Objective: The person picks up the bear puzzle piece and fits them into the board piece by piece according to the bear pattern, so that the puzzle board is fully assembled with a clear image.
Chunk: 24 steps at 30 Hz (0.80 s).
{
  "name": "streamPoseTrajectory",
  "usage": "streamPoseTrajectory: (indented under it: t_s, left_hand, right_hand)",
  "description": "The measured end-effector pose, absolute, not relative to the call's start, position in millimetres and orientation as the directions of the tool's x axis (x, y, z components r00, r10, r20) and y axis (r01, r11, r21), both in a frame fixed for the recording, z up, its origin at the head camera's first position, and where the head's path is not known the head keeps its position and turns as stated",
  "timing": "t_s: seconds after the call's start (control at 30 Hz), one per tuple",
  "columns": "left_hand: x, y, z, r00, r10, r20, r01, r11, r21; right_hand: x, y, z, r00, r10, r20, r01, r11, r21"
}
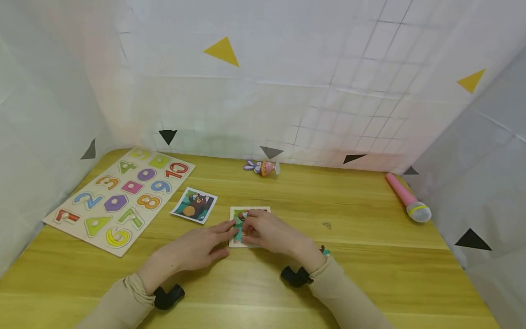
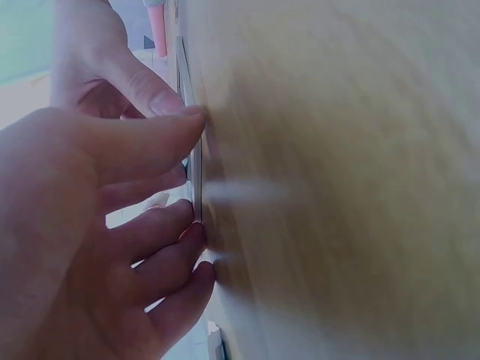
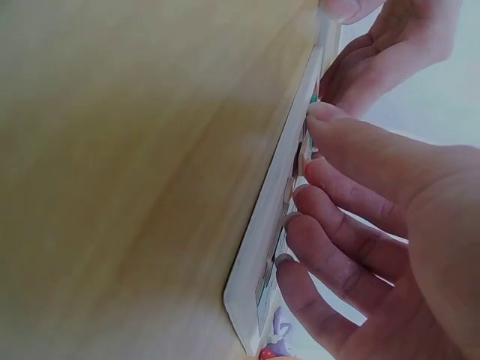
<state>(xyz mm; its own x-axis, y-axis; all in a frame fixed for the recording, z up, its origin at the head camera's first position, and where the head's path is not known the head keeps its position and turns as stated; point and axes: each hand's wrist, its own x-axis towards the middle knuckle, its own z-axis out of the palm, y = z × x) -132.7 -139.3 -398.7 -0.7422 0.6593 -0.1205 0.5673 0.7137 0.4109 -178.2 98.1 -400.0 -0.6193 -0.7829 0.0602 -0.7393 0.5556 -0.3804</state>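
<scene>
A small framed jigsaw puzzle (image 1: 233, 244) with a teal and green picture lies flat at the table's middle. My left hand (image 1: 198, 246) rests at its left side, fingers extended, fingertips on the frame's edge. Over the puzzle, my right hand (image 1: 273, 233) bends its fingers down and covers much of the picture. In the right wrist view, its thumb and fingertips surround a slightly raised puzzle piece (image 3: 302, 159) above the board. A card with a brown bear picture (image 1: 195, 205) lies to the upper left of the puzzle.
At the left lies a wooden number-and-shape board (image 1: 137, 186). A purple-eared rabbit figurine (image 1: 265, 167) is near the back wall, and a pink toy microphone (image 1: 407, 198) at the right. Another small teal piece (image 1: 326, 251) shows beside my right wrist, partly hidden.
</scene>
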Motion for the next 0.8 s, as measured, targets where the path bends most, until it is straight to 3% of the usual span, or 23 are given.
streamPoseTrajectory:
  t_s: [0.4,0.8]
  left_hand:
    - [-131.4,-138.9,-396.7,-0.735,0.669,-0.11,0.586,0.708,0.394]
    - [-131.9,-138.3,-396.0,-0.724,0.681,-0.11,0.597,0.699,0.395]
  right_hand:
    - [-183.1,101.6,-402.8,-0.589,-0.804,0.087,-0.728,0.481,-0.489]
    - [-185.4,104.0,-404.3,-0.582,-0.802,0.137,-0.733,0.444,-0.515]
